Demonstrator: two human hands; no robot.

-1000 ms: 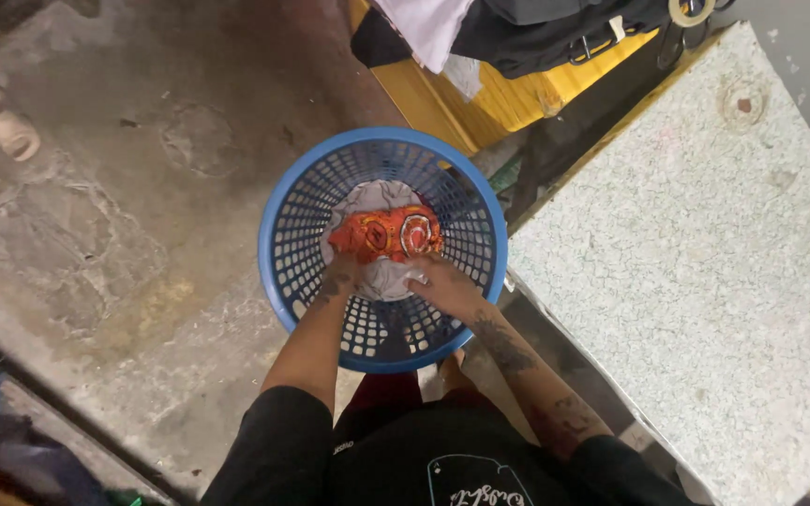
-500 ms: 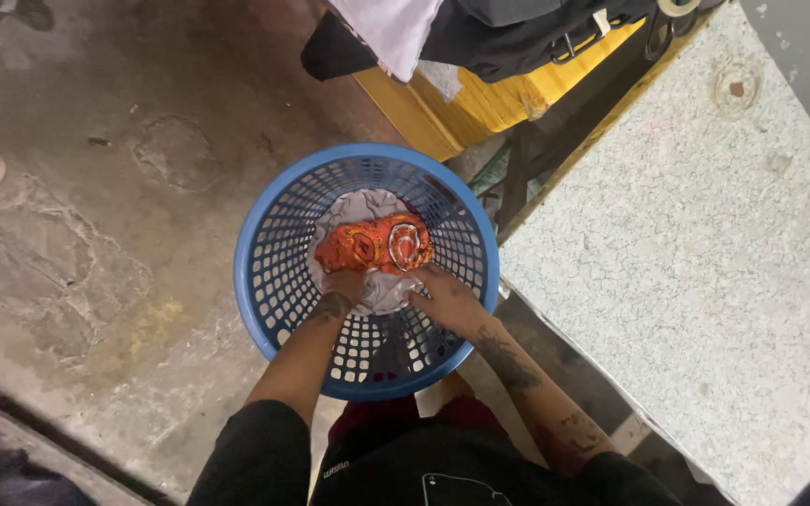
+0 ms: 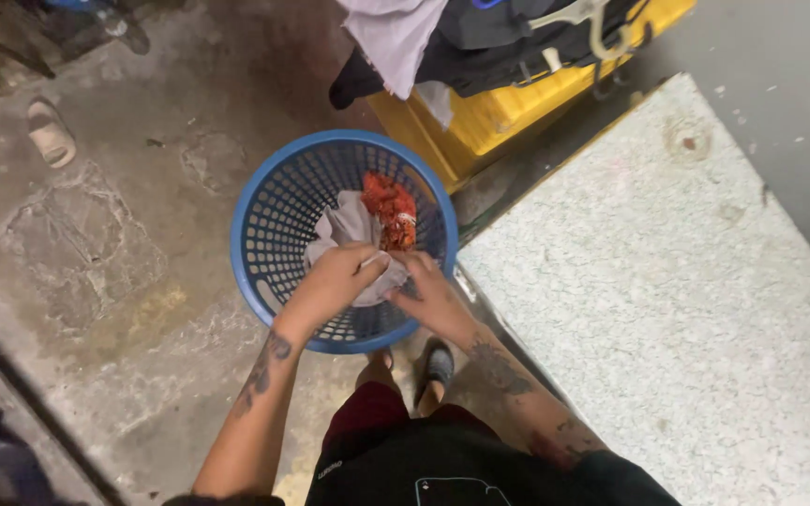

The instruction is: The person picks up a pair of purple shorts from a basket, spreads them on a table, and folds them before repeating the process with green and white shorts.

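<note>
**Both hands grip a pale cloth inside a blue basket**

Nearest the camera, the person's dark shirt and dark red shorts fill the bottom edge, with one dark shoe [image 3: 437, 364] planted on the concrete floor [image 3: 96, 281] just below the basket. Two tattooed forearms reach forward from there.

The left hand [image 3: 335, 281] and the right hand [image 3: 433, 292] meet close together over the near side of the round blue plastic basket [image 3: 255, 272], which stands on the floor. Both hands are closed on a crumpled pale grey cloth [image 3: 349, 225], the fingers curled over its lower edge; the two hands sit side by side, almost touching. The cloth lies bunched inside the basket, rising toward its middle. Just beyond the cloth, and touching it, a red-orange patterned garment [image 3: 391, 206] rests against the far inner wall of the basket.

To the right, a speckled grey stone worktop [image 3: 667, 300] runs from near the basket to the frame edge. Past the basket, a yellow crate [image 3: 480, 117] holds dark clothing and a pale garment [image 3: 391, 37] that hangs over its side. Far left on the floor lie two beige slippers [image 3: 11, 145], well apart from the basket.
</note>
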